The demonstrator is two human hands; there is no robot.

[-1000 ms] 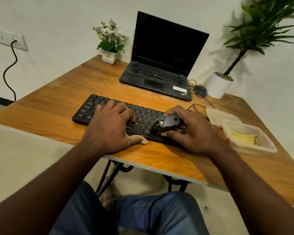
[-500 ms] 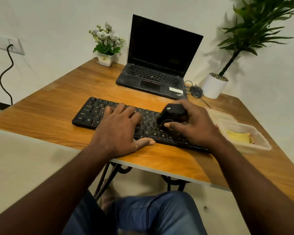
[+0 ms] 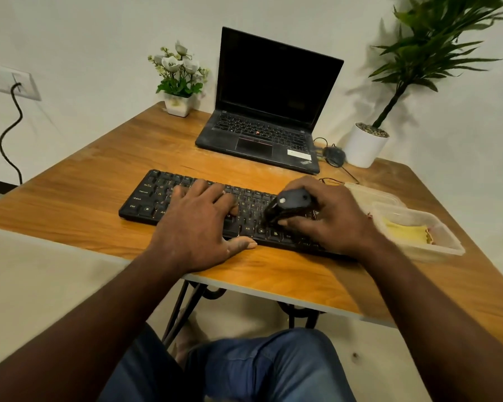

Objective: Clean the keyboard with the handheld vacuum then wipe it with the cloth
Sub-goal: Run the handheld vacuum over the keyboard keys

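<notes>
A black keyboard (image 3: 148, 198) lies across the wooden table (image 3: 79, 184) in front of me. My left hand (image 3: 198, 224) rests flat on its middle keys, fingers straight, thumb along the front edge. My right hand (image 3: 328, 219) grips a small black handheld vacuum (image 3: 288, 203) and holds it nose-down on the right half of the keyboard. A yellow cloth (image 3: 405, 233) lies inside a clear plastic container (image 3: 447, 242) just right of my right hand.
An open black laptop (image 3: 267, 111) stands behind the keyboard, with a mouse (image 3: 334, 156) and its cable beside it. A small white flower pot (image 3: 179, 105) sits back left and a tall potted plant (image 3: 365, 143) back right. The table edge runs close below my wrists.
My right hand slid the vacuum from the front keys toward the back rows, then forward again a little. My left hand stays pressed on the keyboard.
</notes>
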